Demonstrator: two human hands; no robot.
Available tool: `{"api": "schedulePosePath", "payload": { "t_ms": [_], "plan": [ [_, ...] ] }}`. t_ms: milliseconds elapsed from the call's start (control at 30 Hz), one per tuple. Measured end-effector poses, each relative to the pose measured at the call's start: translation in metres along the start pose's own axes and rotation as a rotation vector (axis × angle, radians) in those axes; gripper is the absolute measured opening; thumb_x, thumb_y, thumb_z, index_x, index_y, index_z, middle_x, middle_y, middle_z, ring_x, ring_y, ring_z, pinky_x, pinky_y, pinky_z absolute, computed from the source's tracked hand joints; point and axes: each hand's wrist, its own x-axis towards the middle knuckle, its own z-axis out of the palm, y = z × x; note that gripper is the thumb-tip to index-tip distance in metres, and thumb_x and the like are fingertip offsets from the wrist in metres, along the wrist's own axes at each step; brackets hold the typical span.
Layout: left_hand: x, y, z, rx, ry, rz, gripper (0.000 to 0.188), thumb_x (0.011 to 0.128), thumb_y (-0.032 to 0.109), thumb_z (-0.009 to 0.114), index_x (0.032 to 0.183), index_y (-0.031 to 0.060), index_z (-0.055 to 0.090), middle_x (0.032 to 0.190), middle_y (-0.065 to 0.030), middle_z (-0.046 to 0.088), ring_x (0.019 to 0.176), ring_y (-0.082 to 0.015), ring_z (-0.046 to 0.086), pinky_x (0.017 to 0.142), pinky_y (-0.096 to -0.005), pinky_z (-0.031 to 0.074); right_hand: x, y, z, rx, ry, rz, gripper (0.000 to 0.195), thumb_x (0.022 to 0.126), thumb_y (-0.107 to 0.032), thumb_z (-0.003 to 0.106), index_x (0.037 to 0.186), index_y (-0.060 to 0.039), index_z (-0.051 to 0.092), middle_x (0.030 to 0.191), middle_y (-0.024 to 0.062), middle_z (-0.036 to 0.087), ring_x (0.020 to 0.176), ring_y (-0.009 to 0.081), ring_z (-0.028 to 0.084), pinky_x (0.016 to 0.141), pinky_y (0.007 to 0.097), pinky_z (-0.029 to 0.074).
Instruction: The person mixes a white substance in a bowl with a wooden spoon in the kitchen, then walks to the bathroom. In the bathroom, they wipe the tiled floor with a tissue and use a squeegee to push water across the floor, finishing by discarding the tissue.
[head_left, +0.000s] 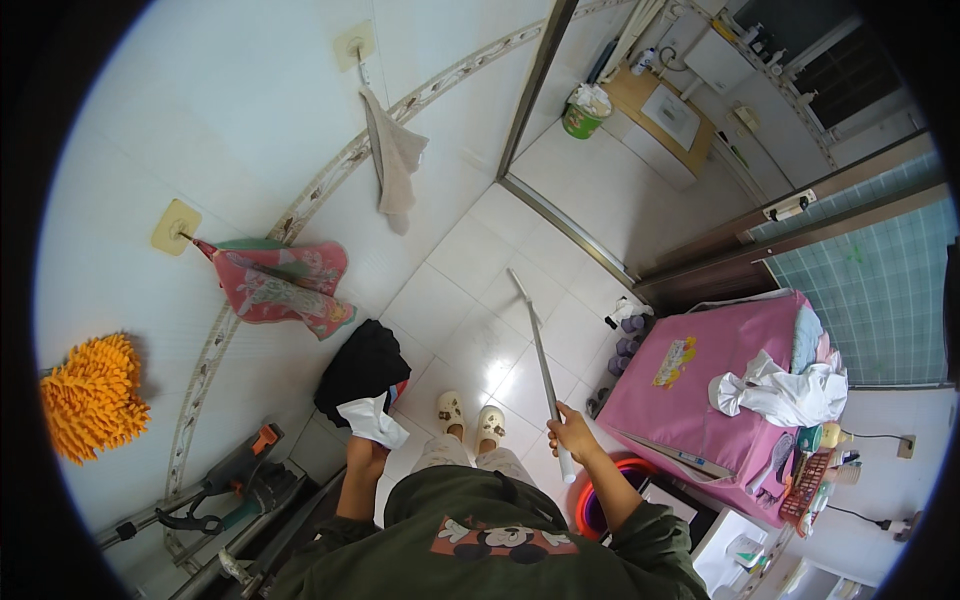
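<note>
My right hand grips the grey pole of a long-handled floor wiper near its upper end. The wiper's narrow head is down at the pale floor tiles, ahead of my feet. In my left hand is a white cloth or sheet of paper; its exact kind is unclear. Just beyond it, a heap of black fabric covers most of a container, with a bit of red and blue showing at its side.
A pink fabric-covered cabinet with white cloth on top stands right. Purple dumbbells lie beside it. A red basin is near my right arm. A metal door track crosses the floor ahead. Towels hang left.
</note>
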Motion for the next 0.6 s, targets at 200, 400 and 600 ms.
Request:
{"api": "schedulePosePath", "payload": {
  "t_ms": [200, 400, 600],
  "plan": [
    [0.004, 0.002, 0.013, -0.009, 0.057, 0.031, 0.021, 0.084, 0.029, 0.044, 0.095, 0.0114, 0.049, 0.080, 0.0001, 0.053, 0.073, -0.0147, 0.053, 0.065, -0.0303, 0.045, 0.058, 0.056, 0.005, -0.260, 0.067, -0.108, 0.058, 0.075, -0.004, 0.042, 0.129, -0.0091, 0.021, 0.053, 0.0056, 0.041, 0.037, 0.0147, 0.043, 0.032, 0.0301, 0.040],
    [0.011, 0.000, -0.001, -0.032, 0.086, 0.043, 0.021, 0.085, 0.027, 0.044, 0.097, 0.0107, 0.048, 0.083, -0.0005, 0.053, 0.074, -0.0151, 0.053, 0.066, -0.0310, 0.045, 0.004, 0.065, 0.003, -0.393, 0.065, 0.015, 0.054, 0.073, -0.006, 0.042, 0.125, -0.0091, 0.030, 0.055, 0.0103, 0.048, 0.039, 0.0180, 0.047, 0.033, 0.0314, 0.041],
    [0.000, 0.007, 0.023, -0.026, 0.127, 0.023, 0.023, 0.085, 0.029, 0.044, 0.098, 0.0108, 0.048, 0.084, -0.0005, 0.052, 0.074, -0.0152, 0.053, 0.065, -0.0308, 0.045, -0.016, 0.020, -0.022, -0.583, 0.095, -0.090, 0.046, 0.073, -0.009, 0.045, 0.118, -0.0030, 0.039, 0.062, 0.0149, 0.054, 0.043, 0.0217, 0.052, 0.036, 0.0326, 0.043]
  ]
}}
